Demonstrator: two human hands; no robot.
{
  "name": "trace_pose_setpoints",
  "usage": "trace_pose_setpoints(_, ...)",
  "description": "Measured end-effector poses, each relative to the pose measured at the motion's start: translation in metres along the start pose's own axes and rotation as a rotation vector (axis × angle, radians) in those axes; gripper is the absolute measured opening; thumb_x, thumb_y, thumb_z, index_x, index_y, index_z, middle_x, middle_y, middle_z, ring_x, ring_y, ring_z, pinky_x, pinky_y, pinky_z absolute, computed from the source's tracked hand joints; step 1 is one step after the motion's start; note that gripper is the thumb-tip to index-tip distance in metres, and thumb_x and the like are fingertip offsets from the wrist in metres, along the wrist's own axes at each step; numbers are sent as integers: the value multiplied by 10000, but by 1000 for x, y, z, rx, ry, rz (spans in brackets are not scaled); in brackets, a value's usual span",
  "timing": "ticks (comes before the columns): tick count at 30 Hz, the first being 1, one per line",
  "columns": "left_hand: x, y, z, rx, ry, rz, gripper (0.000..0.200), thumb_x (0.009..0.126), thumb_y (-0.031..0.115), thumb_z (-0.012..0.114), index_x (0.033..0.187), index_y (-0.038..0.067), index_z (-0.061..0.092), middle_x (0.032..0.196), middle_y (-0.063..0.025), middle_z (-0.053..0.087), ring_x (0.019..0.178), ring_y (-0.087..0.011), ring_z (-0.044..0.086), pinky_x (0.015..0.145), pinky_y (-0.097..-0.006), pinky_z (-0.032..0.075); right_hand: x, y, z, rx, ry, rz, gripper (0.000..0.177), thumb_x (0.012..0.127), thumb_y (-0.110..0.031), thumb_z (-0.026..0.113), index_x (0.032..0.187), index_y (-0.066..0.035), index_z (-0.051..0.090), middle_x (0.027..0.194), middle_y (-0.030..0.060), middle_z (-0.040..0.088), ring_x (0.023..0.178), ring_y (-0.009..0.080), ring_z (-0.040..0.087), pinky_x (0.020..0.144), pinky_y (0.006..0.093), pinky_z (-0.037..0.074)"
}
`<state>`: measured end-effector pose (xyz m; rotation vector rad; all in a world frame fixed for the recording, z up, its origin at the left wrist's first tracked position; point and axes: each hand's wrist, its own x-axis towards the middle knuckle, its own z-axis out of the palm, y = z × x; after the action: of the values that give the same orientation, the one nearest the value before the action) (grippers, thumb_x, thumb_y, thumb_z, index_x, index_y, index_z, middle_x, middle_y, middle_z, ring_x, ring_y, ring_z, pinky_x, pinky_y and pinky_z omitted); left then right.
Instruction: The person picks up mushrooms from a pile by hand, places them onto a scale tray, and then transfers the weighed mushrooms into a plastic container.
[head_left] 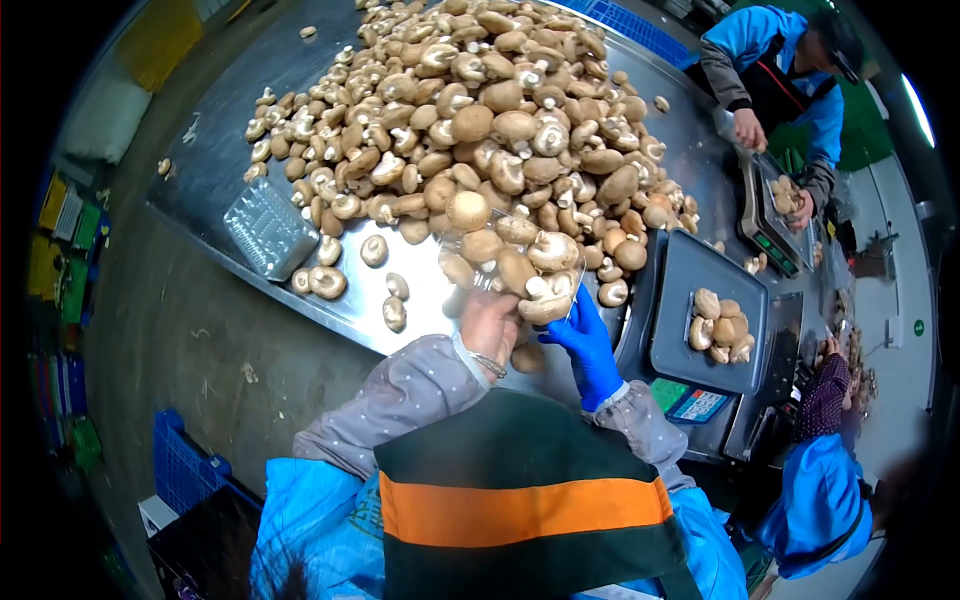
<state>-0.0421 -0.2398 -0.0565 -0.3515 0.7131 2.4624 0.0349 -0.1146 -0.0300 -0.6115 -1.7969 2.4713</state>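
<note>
In front of me a clear plastic tray (579,274) is held between both hands, filled with brown shiitake mushrooms (552,252). My bare left hand (489,324) has its fingers closed on the tray's near left side. The blue-gloved right hand (586,350) grips the near right corner, its thumb and fingers at the wall. Just beyond the tray rises a large heap of mushrooms (475,122), spread over a metal table (225,125). Several loose mushrooms (374,250) lie to the left of my hands, near the table's edge.
Other clear plastic trays (268,230) sit at the table's left edge. On my right, a scale (690,402) carries a grey tray (665,345) with a mushroom cluster (720,327). Across the table a co-worker (765,75) handles mushrooms at another scale (775,245). Another person (822,500) is at lower right.
</note>
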Motion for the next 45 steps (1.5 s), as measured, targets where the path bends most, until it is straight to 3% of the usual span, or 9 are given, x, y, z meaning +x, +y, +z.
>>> trace_pose_setpoints(4,-1,-18,12,-41,-54,-129,419,868,-87,488,1270,-41,380,1244,-199,496,1099,-300,562,945,-384,483,-11,2,-22,37,62,-29,794,853,-268,674,1491,-108,230,1282,78,516,1029,180,561,814,302,496)
trace_pose_setpoints(8,-2,-31,21,-56,-91,-181,491,887,-71,477,1350,20,344,1299,-169,484,1146,-314,543,960,-434,475,-8,11,-25,-168,265,-387,869,837,-133,701,1507,-108,149,1317,103,472,1041,180,543,822,310,502)
trace_pose_setpoints(12,7,-31,18,-57,-75,-427,503,925,-25,417,1402,31,270,1386,-197,410,1257,-343,454,1086,-514,356,-15,0,-41,-346,270,-371,997,765,-21,742,1514,-157,97,1390,146,385,1197,254,489,936,364,489)
trace_pose_setpoints(16,12,-37,25,-25,-131,-415,455,928,13,416,1364,-55,304,1383,-236,417,1280,-355,435,1116,-511,313,-29,3,-55,71,144,-230,929,799,-47,708,1514,-162,125,1396,130,378,1179,233,497,937,335,470)
trace_pose_setpoints(18,15,-39,23,50,-136,-417,459,945,75,413,1372,-54,305,1388,-237,417,1290,-355,425,1133,-484,294,-54,-18,-72,-20,168,-262,781,826,-51,675,1481,-118,255,1290,99,478,1088,175,536,899,286,469)
trace_pose_setpoints(22,27,-38,15,-96,-118,-612,444,912,2,463,1345,-8,364,1347,-188,470,1253,-346,463,1090,-507,355,-107,-46,-168,-114,715,-253,311,874,-167,648,1144,-20,600,968,79,649,865,145,626,759,262,501)
trace_pose_setpoints(24,25,-41,23,-65,-93,-574,419,933,12,428,1343,-33,353,1362,-208,445,1267,-356,444,1110,-502,332,-136,-56,-222,-175,949,-47,282,915,-241,573,1108,-44,630,936,69,672,804,155,640,715,263,505)
trace_pose_setpoints(38,22,-70,48,79,-219,-593,432,966,36,376,1377,-60,285,1385,-237,408,1283,-371,426,1096,-508,359,-87,-55,-287,-81,906,391,262,827,-225,705,897,23,659,765,124,696,596,218,682,463,283,527)
trace_pose_setpoints(45,18,-67,48,121,-194,-565,425,953,17,370,1371,-37,320,1387,-225,412,1286,-366,423,1116,-515,317,-69,-44,-289,169,902,149,240,849,-77,595,1061,33,621,963,161,672,837,272,689,679,359,600)
